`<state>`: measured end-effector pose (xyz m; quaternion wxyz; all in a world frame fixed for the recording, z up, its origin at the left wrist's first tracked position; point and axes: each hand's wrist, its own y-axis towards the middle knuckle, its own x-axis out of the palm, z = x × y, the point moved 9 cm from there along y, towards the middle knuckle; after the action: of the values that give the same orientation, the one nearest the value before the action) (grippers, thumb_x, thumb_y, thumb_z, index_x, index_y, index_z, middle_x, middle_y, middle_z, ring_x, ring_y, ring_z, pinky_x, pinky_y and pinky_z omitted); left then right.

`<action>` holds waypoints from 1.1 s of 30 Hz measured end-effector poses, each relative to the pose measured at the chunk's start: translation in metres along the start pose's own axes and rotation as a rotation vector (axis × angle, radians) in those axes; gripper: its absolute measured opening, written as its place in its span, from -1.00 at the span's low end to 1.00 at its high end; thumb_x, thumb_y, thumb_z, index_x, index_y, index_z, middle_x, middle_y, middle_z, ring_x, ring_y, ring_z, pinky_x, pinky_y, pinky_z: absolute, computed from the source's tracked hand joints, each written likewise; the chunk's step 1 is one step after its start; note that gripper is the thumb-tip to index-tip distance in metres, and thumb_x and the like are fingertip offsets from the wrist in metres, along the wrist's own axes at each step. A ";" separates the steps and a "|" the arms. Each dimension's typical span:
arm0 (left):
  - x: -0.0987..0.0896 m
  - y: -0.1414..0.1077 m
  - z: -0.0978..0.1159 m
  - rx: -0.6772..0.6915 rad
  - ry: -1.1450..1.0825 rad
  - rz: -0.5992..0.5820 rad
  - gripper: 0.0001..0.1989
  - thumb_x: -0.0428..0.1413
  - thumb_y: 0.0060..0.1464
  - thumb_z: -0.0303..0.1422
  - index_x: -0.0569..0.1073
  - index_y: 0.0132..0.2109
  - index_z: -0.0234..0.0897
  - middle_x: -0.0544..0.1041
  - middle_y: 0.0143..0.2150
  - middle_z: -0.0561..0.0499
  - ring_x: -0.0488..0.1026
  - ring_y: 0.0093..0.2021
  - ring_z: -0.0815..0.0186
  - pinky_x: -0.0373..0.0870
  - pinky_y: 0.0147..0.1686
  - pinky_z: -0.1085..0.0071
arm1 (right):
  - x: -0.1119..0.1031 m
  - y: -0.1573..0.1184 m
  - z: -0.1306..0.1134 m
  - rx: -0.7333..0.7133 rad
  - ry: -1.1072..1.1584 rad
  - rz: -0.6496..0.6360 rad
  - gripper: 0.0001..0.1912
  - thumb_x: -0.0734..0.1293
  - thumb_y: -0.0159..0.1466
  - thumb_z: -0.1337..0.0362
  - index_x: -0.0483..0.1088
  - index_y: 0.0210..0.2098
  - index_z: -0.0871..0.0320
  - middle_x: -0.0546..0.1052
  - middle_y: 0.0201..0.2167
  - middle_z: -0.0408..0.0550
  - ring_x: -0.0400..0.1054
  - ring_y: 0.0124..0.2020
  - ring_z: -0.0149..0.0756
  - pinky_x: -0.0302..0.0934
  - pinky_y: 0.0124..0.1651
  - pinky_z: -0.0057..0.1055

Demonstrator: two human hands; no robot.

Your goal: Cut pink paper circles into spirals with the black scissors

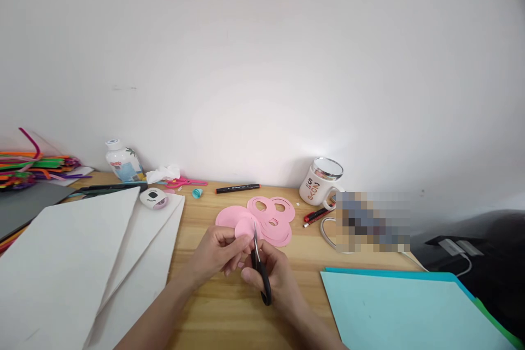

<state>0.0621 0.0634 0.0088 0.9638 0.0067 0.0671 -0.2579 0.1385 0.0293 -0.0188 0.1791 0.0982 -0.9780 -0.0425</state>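
My left hand (pixel 221 251) pinches a small pink paper circle (pixel 245 225) by its lower edge. In my right hand (pixel 273 270) is a pair of black-handled scissors (pixel 262 279), its blades pointing up along the circle's right edge. Whether the blades are parted I cannot tell. Behind my hands a larger pink paper disc (pixel 227 215) lies on the table. Beside it rests a pink paper piece with several round lobes and holes (pixel 283 224). The fingers of my right hand partly hide the lower end of the paper being held.
White sheets (pixel 61 262) cover the left side of the wooden table (pixel 213 317), with a white tape dispenser (pixel 154 198) on them. A black marker (pixel 238 188), a mug (pixel 321 181) and pens (pixel 318 213) stand or lie toward the wall. Light-blue sheets (pixel 402 306) lie at right.
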 end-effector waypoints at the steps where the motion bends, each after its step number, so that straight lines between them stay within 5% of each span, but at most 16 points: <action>1: 0.000 0.000 0.000 -0.005 0.010 0.004 -0.66 0.02 0.06 -0.21 0.38 -0.57 -0.33 0.23 -0.80 0.20 0.12 -0.79 0.54 0.20 -0.66 0.57 | -0.001 0.000 0.001 0.001 -0.001 -0.001 -0.64 0.48 -0.06 0.16 0.29 -0.40 0.17 0.23 -0.58 -0.25 0.08 -0.54 -0.44 0.09 -0.41 -0.47; 9: -0.003 0.001 -0.001 -0.008 0.026 0.019 -0.61 0.02 0.03 -0.14 0.32 -0.61 -0.32 0.20 -0.84 0.20 0.07 -0.83 0.55 -0.02 -0.79 0.61 | 0.001 0.000 -0.004 -0.017 -0.037 -0.016 -0.65 0.45 -0.01 0.15 0.23 -0.41 0.16 0.13 -0.61 -0.30 -0.08 -0.57 -0.49 -0.09 -0.50 -0.53; 22: -0.007 0.001 0.000 -0.002 0.054 0.049 -0.59 0.02 0.04 -0.13 0.26 -0.62 -0.31 0.19 -0.84 0.21 0.06 -0.82 0.56 -0.02 -0.78 0.61 | 0.001 -0.002 -0.003 0.021 -0.097 -0.022 -0.62 0.42 0.00 0.07 0.17 -0.48 0.15 0.12 -0.62 -0.31 -0.10 -0.62 -0.52 -0.18 -0.58 -0.54; 29: -0.008 0.001 0.002 -0.004 0.056 0.064 -0.62 0.03 0.01 -0.10 0.39 -0.55 -0.33 0.18 -0.84 0.22 0.05 -0.82 0.54 0.04 -0.76 0.59 | 0.001 -0.002 -0.003 0.037 -0.123 -0.003 -0.60 0.42 -0.03 0.04 0.16 -0.51 0.14 0.08 -0.67 -0.34 -0.11 -0.67 -0.54 -0.20 -0.62 -0.55; 33: -0.011 0.001 0.003 0.003 0.062 0.094 -0.57 0.04 0.00 -0.09 0.28 -0.64 -0.31 0.21 -0.82 0.19 0.06 -0.81 0.55 -0.02 -0.78 0.59 | 0.001 -0.003 -0.001 0.046 -0.110 -0.005 -0.61 0.41 -0.01 0.05 0.17 -0.50 0.14 0.09 -0.69 -0.34 -0.11 -0.68 -0.54 -0.18 -0.62 -0.55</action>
<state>0.0537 0.0690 0.0133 0.9722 0.0192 0.0964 -0.2123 0.1387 0.0266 -0.0180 0.1225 0.1022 -0.9869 -0.0259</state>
